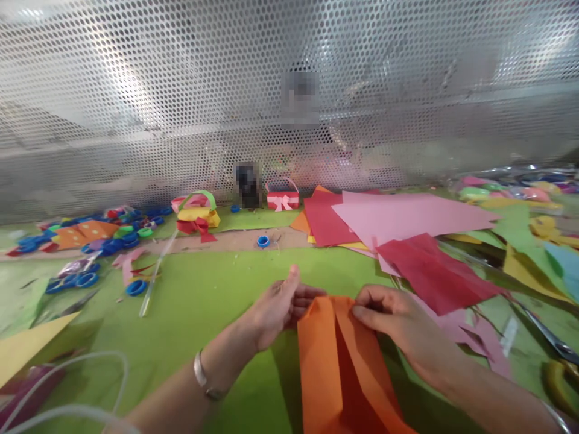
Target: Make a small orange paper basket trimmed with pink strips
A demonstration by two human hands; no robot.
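Observation:
A folded orange sheet of paper [319, 367] stands out in front of me, its two long flaps folded toward the middle with a gap between them. My right hand [384, 310] pinches its far right corner between thumb and fingers. At the far left corner is my left hand [280, 307], thumb raised and fingers stretched out behind the paper's edge. Part of the left fingers is hidden by the paper. The near end of the paper runs out of view.
Pink paper [411, 214] and red sheets [436, 268] lie at the right, near scissors [554, 340]. Small paper baskets [198, 214] stand at the back before a perforated metal panel [181, 90]. Blue-handled scissors [76, 280] and a clear glue stick [156, 274] lie left.

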